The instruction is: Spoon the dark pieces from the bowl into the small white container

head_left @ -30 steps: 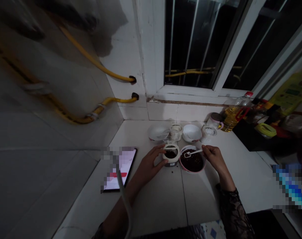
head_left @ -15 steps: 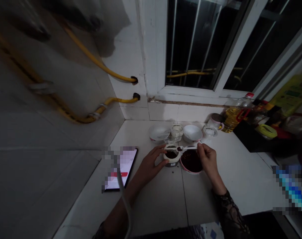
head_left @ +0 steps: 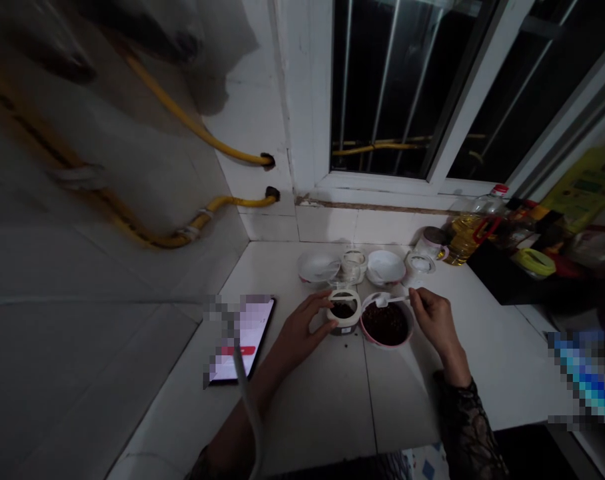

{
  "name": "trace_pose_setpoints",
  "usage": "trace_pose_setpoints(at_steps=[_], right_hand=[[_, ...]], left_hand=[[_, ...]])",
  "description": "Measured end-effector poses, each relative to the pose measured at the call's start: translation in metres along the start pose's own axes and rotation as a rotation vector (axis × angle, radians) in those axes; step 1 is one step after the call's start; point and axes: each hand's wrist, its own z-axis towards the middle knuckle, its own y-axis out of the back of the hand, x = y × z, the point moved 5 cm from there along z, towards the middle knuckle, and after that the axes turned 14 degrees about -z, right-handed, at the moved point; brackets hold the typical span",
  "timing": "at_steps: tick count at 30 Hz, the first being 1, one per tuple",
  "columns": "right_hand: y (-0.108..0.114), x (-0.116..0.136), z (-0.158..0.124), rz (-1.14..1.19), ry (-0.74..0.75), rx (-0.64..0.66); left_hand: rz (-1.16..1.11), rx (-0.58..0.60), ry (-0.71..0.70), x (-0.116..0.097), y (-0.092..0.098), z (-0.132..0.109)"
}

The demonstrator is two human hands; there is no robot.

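Note:
My left hand (head_left: 302,330) curls round the side of a small white-rimmed jar (head_left: 343,313) holding dark grains. Right beside it stands a pink-rimmed bowl (head_left: 386,325) full of the same dark grains. My right hand (head_left: 432,319) pinches the handle of a small white spoon (head_left: 388,300), whose scoop hangs over the bowl's far rim. A few grains lie spilled on the white counter (head_left: 332,400) in front of the jar.
Behind stand two white bowls (head_left: 317,265) (head_left: 385,267), a small glass jar (head_left: 353,262) and a lidded jar (head_left: 419,264). A lit phone (head_left: 247,337) lies left. An oil bottle (head_left: 466,233) and clutter fill the right. Yellow pipes (head_left: 192,223) run along the tiled wall.
The spoon was over the bowl, moved left to the small jar's mouth half a second ago, and is now back over the bowl. My left hand has stayed on the jar.

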Motion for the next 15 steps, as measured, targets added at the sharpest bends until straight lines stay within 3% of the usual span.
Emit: trace_pose_setpoints(at_steps=[5,10,15], right_hand=[[0.000,-0.020,0.002,-0.136,0.012,0.127],[-0.023,-0.002,-0.005,-0.100,0.111,0.383],[-0.028,0.005,-0.008,-0.047,0.082,0.467]], left_hand=[[-0.006,0.000,0.004,0.000,0.000,0.000],[0.015,0.012,0.010,0.001,0.000,0.000],[0.024,0.013,0.009,-0.002,0.001,0.000]])
